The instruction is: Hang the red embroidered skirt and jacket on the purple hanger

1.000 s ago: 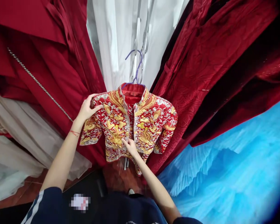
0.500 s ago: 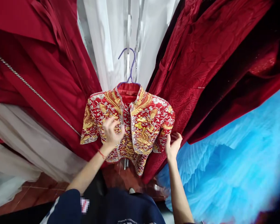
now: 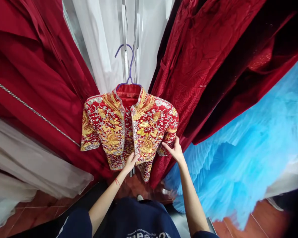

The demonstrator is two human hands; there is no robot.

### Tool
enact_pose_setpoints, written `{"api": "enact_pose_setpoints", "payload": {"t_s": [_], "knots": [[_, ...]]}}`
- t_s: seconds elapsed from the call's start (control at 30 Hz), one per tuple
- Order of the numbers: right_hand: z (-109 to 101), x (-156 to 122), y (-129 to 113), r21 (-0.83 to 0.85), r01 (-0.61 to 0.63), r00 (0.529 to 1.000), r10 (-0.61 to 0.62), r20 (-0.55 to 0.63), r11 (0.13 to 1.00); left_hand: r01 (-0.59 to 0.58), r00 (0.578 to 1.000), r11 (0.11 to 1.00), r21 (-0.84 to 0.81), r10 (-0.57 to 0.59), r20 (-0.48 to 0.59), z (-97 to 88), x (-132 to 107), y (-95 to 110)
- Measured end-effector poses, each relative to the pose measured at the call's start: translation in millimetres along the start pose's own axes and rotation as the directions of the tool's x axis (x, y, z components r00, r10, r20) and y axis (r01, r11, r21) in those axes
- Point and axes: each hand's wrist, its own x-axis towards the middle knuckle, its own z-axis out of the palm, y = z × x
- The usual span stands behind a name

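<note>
A short-sleeved red jacket (image 3: pixel 149 132) with dense gold and silver embroidery hangs by its collar on a purple hanger (image 3: pixel 130 67). Its front is unfastened, and more of the same embroidered cloth shows between the panels. My left hand (image 3: pixel 131 162) pinches the lower front edge of the jacket's right-hand panel, fingers closed. At the cuff of the right-hand sleeve (image 3: pixel 172 134) is my right hand (image 3: pixel 176 152), its thumb laid across the front and its fingers round the outer side, partly hidden.
Red gowns (image 3: pixel 47 89) hang at the left, and a red patterned dress (image 3: pixel 201 56) at the right. A blue ruffled skirt (image 3: pixel 238 165) spreads at the lower right. White cloth (image 3: pixel 99 39) hangs behind metal rails (image 3: pixel 124 29). Reddish tiles (image 3: pixel 260 218) cover the floor.
My left hand has gone down from in front of the jacket's chest to its lower front edge. My right hand has moved in from beside the sleeve onto its cuff. The view has shifted slightly.
</note>
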Motion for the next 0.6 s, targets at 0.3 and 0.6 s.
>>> {"api": "enact_pose_setpoints", "payload": {"t_s": [0.3, 0.6], "knots": [[18, -13, 9, 0.462, -0.204, 0.979, 0.168, 0.119, 0.863, 0.27, 0.946, 0.894, -0.358, -0.315, -0.072, 14.2, -54, -10], [12, -35, 4, 0.479, -0.331, 0.932, 0.203, 0.299, 0.813, 0.333, 0.943, 0.877, -0.348, -0.315, 0.107, 3.7, -68, -16]]}}
